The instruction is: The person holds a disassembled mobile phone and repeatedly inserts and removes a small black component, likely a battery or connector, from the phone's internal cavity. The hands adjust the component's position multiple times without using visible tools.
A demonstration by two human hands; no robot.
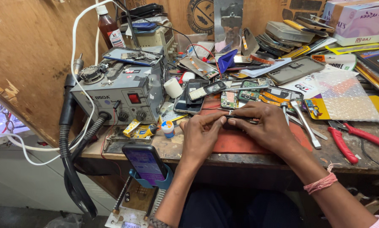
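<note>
Sprawling across the whole view, a cluttered wooden workbench (240, 157) is carrying everything within arm's reach of the seated person. At its left end a grey hot-air rework station (117, 99) is sitting with its knobs facing the seat and its black hose (71, 169) drooping off the edge, probably so the nozzle can be lifted across quickly. A red work mat (240, 141) is lying directly under the hands, seemingly giving a flat surface for small parts. Red-handled pliers (354, 139) are resting to the right, near the mat but apart from it, and a phone (146, 164) is leaning in a blue stand (164, 179) in front of the bench, screen tilted up toward the person. Green circuit boards (244, 96) are lying just behind the hands. The left hand (201, 137) and right hand (268, 126) are both pinching a small dark part (231, 123) between closed fingertips, bracing it just above the mat; what the part is, I cannot tell.
</note>
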